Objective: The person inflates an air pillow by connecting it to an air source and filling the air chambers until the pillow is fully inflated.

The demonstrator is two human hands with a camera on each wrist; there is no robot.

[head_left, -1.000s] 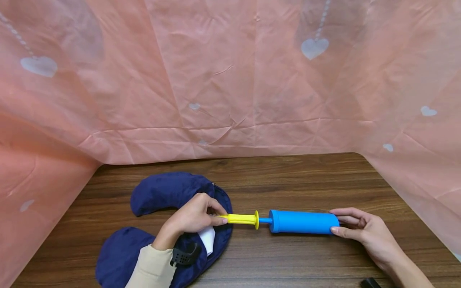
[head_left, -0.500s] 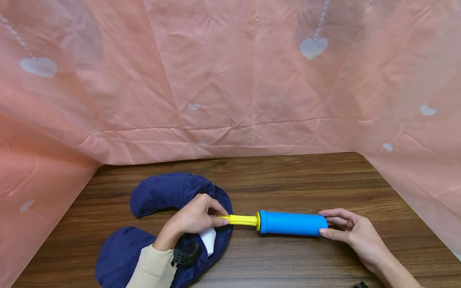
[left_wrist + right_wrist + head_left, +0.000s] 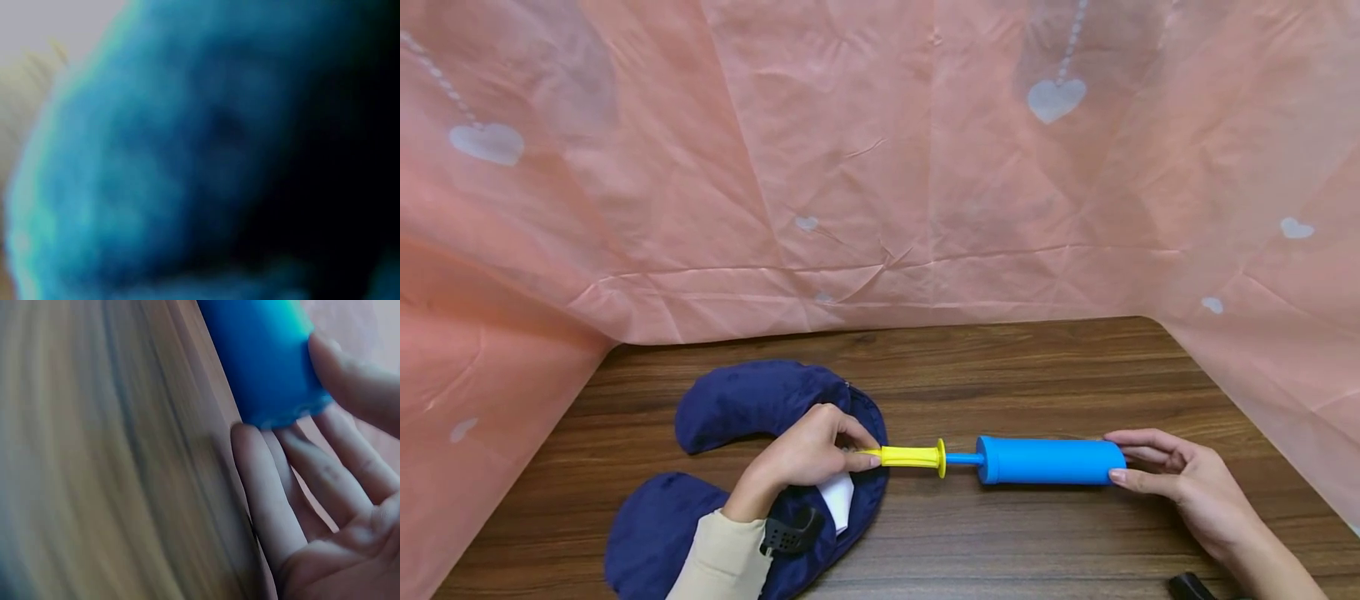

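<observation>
A hand air pump lies lengthwise between the two hands, with a blue barrel (image 3: 1052,462) and a yellow end piece (image 3: 910,457). A short blue rod (image 3: 964,459) shows between them. My left hand (image 3: 808,446) pinches the tip of the yellow piece over a navy U-shaped neck pillow (image 3: 760,398); the tip's far end is hidden behind the fingers. A white piece (image 3: 837,502) sticks out under that hand. My right hand (image 3: 1187,483) holds the barrel's right end between thumb and fingers, as the right wrist view also shows. The left wrist view is blurred dark blue.
The brown wooden table (image 3: 1000,367) runs back to a pink curtain (image 3: 880,167) with pale hearts, which also hangs along both sides. A black object (image 3: 1189,587) shows at the bottom edge near the right forearm.
The right hand pushed the blue barrel left against the yellow flange, then drew it back to the right, so the rod shows again. The left hand and pillow stay nearly in place.
</observation>
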